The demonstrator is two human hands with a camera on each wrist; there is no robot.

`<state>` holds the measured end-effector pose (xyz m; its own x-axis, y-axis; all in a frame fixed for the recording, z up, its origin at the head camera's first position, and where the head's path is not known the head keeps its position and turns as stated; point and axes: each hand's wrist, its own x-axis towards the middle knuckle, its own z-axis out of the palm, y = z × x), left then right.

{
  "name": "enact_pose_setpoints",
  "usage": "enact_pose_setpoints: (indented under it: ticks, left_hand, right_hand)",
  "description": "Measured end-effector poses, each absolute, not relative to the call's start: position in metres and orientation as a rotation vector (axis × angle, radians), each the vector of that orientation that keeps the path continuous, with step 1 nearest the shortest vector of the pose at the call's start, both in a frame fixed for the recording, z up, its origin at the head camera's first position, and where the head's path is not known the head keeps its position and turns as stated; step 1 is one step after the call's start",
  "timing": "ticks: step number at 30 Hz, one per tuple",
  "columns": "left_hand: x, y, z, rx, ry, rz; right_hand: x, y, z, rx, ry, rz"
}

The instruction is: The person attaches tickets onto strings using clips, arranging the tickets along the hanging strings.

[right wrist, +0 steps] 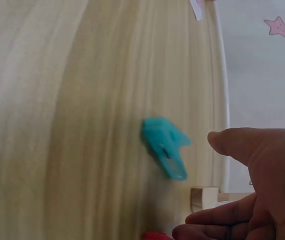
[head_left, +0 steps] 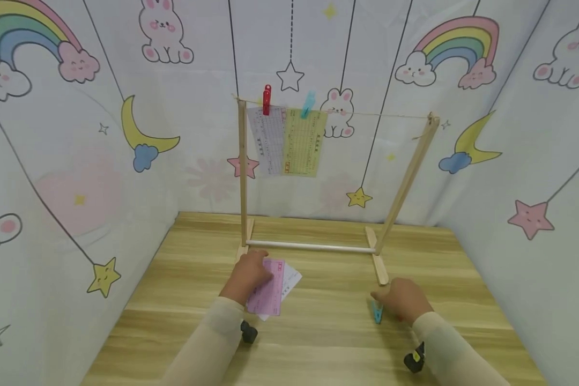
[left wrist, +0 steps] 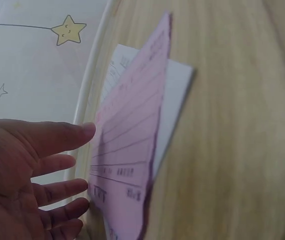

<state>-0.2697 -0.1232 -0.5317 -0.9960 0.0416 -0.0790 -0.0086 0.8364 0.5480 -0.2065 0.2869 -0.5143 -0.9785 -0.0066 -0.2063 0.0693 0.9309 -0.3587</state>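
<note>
My left hand [head_left: 252, 273] is over the left side of a pink printed slip [head_left: 274, 289], which lies across a white printed slip [head_left: 291, 280] on the table. In the left wrist view the thumb and loosely bent fingers [left wrist: 65, 192] come right up to the edge of the pink slip [left wrist: 127, 135], with the thumb held apart from them. My right hand [head_left: 405, 300] hovers beside a teal clothespin [right wrist: 166, 147], thumb and fingers spread and nothing between them. A red object [right wrist: 156, 236] peeks out below its fingers, mostly hidden.
A wooden frame with two posts [head_left: 243, 177] and a white crossbar [head_left: 313, 246] stands at the back. From its string [head_left: 381, 114] hang a pale purple slip [head_left: 268, 142] under a red clothespin [head_left: 267, 100] and a yellow slip [head_left: 303, 145] under a light blue clothespin [head_left: 308, 104].
</note>
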Motion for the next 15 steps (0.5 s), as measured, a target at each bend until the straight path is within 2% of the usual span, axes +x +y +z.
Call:
enact_pose_setpoints:
  ticks: [15]
  left_hand:
    - [-0.275,-0.121,-0.534,0.082,2.956,0.745]
  right_hand:
    - [-0.204,0.285,-0.531,0.017,3.029,-0.462]
